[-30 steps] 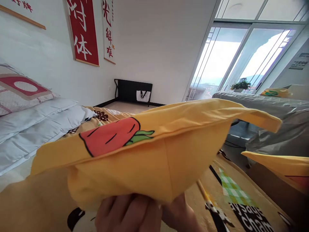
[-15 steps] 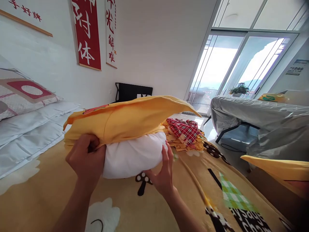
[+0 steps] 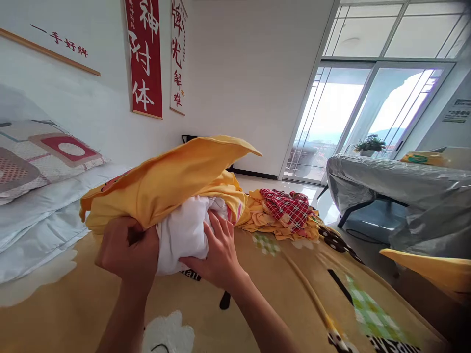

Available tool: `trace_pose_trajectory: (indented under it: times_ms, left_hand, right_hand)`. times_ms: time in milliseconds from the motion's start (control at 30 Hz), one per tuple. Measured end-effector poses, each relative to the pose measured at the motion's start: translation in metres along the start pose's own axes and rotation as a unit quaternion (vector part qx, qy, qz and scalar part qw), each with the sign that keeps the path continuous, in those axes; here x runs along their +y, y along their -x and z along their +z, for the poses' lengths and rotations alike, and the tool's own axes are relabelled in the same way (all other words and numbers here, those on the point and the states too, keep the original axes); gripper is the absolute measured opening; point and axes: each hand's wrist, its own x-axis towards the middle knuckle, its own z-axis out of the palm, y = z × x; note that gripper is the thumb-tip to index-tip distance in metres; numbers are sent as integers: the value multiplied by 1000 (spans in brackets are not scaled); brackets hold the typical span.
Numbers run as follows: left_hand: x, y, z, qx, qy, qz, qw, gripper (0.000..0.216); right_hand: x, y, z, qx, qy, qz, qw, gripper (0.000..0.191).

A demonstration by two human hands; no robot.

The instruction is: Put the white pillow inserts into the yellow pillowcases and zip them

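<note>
A yellow pillowcase covers part of a white pillow, whose bare end sticks out towards the right. My left hand is closed in a fist on the pillowcase's near edge, beside the pillow. At the bare end, my right hand squeezes the pillow, with the fingers over its far side and the thumb on the near side. The upper flap of the case stands raised above the pillow, its tip pointing right. How far the pillow reaches inside the case is hidden.
Everything lies on a tan patterned blanket. Crumpled yellow and red plaid cloth is heaped behind my right hand. Stacked bedding and a patterned pillow are at the left. A plastic-covered table stands at the right.
My right hand has moved left and pressed the white pillow's end inward, bunching it. The flap's tip has shifted left, and more yellow cloth shows behind the pillow. My left hand keeps its hold.
</note>
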Motion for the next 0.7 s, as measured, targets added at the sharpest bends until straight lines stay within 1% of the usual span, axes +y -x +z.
trace_pose_trajectory:
  times_ms: [67, 133, 200, 300, 367, 467, 533, 600, 700]
  left_hand:
    - [-11, -2, 5, 36, 23, -50, 998, 21]
    - [-22, -2, 9, 46, 34, -78, 995, 22]
    - [-32, -1, 11, 42, 18, -88, 995, 23]
    - [-41, 3, 14, 17, -11, -89, 996, 17]
    - [-43, 6, 16, 8, -13, -58, 998, 15]
    - [-36, 9, 18, 1, -13, 34, 999, 14]
    - [-28, 11, 19, -14, -15, 84, 996, 13]
    - [-21, 11, 19, -43, -25, 113, 992, 17]
    - [-16, 11, 17, -68, -77, 138, 985, 32]
  right_hand:
    - [-8, -20, 6, -27, -3, -10, 1000, 71]
    - [-14, -37, 14, -51, 1, -17, 999, 70]
    - [-19, -53, 23, -68, 13, -13, 998, 71]
    - [-20, -74, 39, -87, 35, 11, 996, 74]
    - [-16, -86, 48, -98, 44, 31, 994, 75]
    - [-8, -99, 58, -106, 50, 57, 992, 73]
    - [-4, -102, 62, -104, 54, 61, 991, 72]
    - [-6, -99, 64, -98, 56, 51, 992, 70]
    - [-17, -82, 66, -84, 50, 16, 995, 69]
